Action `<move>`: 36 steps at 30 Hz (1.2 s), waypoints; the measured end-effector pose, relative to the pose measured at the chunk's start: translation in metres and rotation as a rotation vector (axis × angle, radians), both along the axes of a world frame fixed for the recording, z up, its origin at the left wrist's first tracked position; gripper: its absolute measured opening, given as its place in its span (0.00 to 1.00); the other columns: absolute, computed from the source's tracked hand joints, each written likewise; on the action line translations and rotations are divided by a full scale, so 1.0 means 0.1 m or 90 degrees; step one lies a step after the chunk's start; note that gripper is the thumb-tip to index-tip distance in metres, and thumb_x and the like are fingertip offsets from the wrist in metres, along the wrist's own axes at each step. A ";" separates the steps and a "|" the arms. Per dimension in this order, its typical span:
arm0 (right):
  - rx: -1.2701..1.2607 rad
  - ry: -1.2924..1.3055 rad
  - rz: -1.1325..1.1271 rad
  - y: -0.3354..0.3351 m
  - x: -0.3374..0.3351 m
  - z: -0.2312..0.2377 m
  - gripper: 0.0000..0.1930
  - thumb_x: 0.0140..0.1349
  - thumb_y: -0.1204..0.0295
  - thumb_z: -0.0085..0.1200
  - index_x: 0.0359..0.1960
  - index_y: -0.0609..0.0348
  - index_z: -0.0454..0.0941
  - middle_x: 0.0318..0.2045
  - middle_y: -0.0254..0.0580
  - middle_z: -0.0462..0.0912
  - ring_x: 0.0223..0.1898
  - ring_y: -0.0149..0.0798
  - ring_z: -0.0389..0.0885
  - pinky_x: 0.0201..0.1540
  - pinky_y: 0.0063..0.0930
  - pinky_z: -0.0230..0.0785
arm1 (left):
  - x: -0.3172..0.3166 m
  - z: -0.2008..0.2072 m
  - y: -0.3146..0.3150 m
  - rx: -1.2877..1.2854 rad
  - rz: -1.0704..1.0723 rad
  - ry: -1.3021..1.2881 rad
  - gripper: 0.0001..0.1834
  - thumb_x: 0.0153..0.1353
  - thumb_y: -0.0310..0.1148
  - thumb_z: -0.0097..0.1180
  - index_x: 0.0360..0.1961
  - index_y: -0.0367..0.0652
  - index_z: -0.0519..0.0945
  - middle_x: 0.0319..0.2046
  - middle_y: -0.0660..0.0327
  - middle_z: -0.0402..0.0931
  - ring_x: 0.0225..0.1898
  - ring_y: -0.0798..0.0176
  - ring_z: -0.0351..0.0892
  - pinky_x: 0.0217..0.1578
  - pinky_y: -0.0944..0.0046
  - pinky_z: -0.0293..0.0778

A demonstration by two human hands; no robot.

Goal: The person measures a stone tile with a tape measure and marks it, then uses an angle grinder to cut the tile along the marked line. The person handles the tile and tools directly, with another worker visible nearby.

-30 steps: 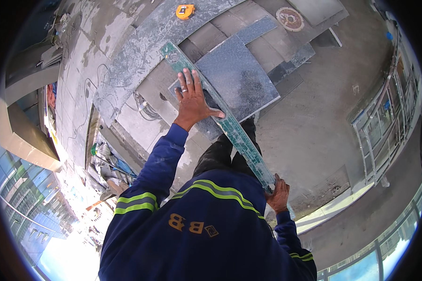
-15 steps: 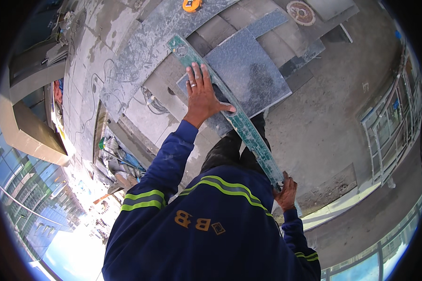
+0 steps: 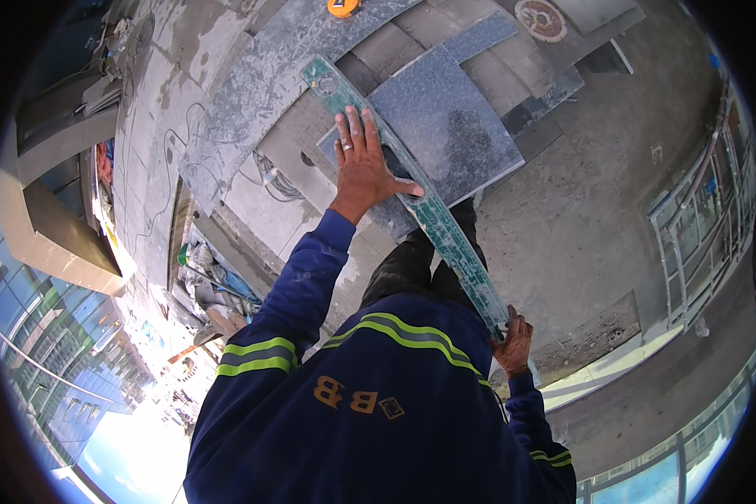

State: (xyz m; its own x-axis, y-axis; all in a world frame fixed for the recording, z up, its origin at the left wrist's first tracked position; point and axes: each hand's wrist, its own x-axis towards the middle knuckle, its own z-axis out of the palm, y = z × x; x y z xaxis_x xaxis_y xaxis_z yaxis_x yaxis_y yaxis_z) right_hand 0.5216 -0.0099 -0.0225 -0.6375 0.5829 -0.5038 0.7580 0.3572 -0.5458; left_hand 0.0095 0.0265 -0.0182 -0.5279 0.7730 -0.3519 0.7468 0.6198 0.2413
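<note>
A long green spirit level [image 3: 451, 238], worn and smeared with pale dust, runs slantwise from the upper middle to my right side. My left hand [image 3: 365, 178] lies on it with outstretched fingers; the thumb reaches across beside an opening in the level. Around the level's near end, my right hand [image 3: 513, 343] is closed, its fingers partly hidden. Under the level's far half rests a speckled grey stone slab [image 3: 433, 118] with a dark patch on its right part. The level covers some of the slab's left side.
Beyond the slab are a stone strip [image 3: 485, 37], an orange tape measure [image 3: 343, 7] and a rusty round disc [image 3: 541, 20]. Coiled cable [image 3: 279, 185] lies to the left, near piled debris [image 3: 210, 277]. A metal frame [image 3: 697, 218] stands at the right.
The level's far end has shifted very slightly up, and my left hand has moved with it. My right hand keeps its grip at the near end.
</note>
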 end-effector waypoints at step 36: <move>0.044 0.010 0.024 0.00 -0.07 0.13 0.41 0.49 0.62 0.69 0.66 0.64 0.67 0.40 0.51 0.79 0.41 0.54 0.79 0.51 0.49 0.64 | -0.07 -0.14 -0.08 0.010 -0.077 0.027 0.94 0.26 0.80 0.74 0.78 0.26 0.33 0.77 0.25 0.26 0.79 0.23 0.21 0.73 0.26 0.44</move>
State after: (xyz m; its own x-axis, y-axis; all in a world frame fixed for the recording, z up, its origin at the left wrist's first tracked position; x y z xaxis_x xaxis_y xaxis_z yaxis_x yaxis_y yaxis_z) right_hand 0.5143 -0.0099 -0.0100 -0.6667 0.5921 -0.4528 0.7352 0.4227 -0.5299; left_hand 0.0025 0.0189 -0.0318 -0.4445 0.8373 -0.3184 0.8253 0.5210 0.2179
